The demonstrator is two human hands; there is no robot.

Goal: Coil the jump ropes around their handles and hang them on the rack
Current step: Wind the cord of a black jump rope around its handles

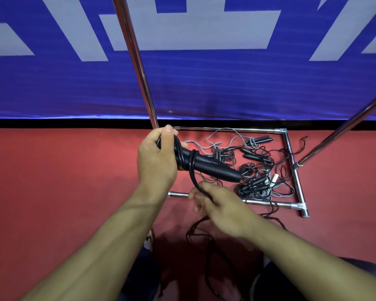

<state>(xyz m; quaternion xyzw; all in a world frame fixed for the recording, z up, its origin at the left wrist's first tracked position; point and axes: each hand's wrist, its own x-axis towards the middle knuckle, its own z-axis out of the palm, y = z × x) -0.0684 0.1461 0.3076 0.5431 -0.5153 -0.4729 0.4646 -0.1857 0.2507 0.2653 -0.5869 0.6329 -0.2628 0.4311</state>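
Note:
My left hand (157,158) grips the black jump rope handles (213,167) at their left end, held level over the floor. A few turns of black rope (192,161) wrap the handles beside my fingers. From there the rope drops to my right hand (221,205), which is blurred and pinches the cord just below the handles. The loose remainder (202,235) trails down toward my legs. A tangled pile of other jump ropes (254,168), black and grey, lies on the floor inside the rack base.
The chrome rack base (295,174) forms a rectangle on the red floor. Two slanted chrome poles (139,68) (343,129) rise from it on the left and right. A blue and grey banner wall (204,83) stands right behind the rack.

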